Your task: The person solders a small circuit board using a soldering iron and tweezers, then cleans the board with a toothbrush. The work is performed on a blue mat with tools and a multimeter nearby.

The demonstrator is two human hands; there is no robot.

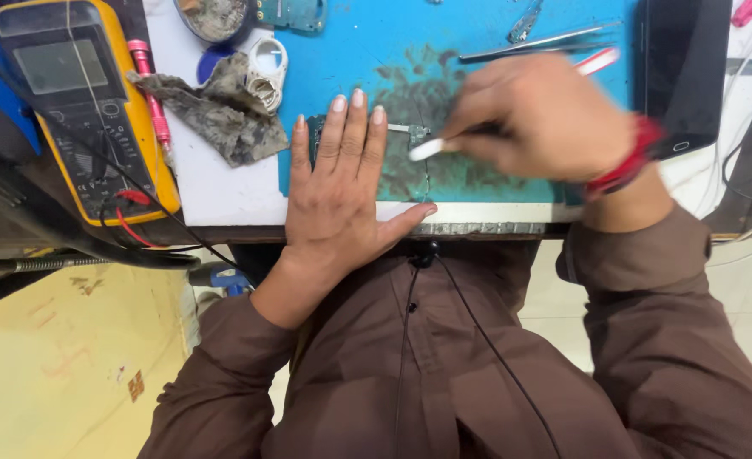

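Left edge of the counter (223,191): yellow meter (82,102) with red and black leads, a pink pen-like tool (150,89) just beside it, then a dirty grey rag (218,106) and a roll of white tape (267,68) touching the rag

Blue mat (367,59) covers the middle of the counter, smeared dark where the work is

Left hand (342,191) lies flat, palm down, fingers spread and straight, thumb out along the counter edge. Nothing gripped; it pins a small dark circuit board (314,136) against the mat. Board is mostly hidden under the fingers, only its left edge and a bit of metal past the fingertips show

Right hand (542,115) is motion-blurred, grip closed around a thin white-tipped tool (431,147), looks like a brush or stick, can't tell which. Tip sits on the smeared patch just right of the left fingertips, at or touching the board's exposed end. Red band (627,166) on that wrist

Behind the right hand: tweezers (546,42) and a second metal tool lying on the mat, well apart from the board. Dark tablet (686,76) at the right edge of the mat

Judgement: step in hand looks like scrubbing or cleaning the board, hold-down plus tool strokes, mid-way rather than starting given the residue on the mat

Next move calls for keeping the left palm firm so the board doesn't skid, short light strokes on the exposed end, then shifting the fingers to uncover the covered part. Risk: pressing too hard with the tip and lifting small parts
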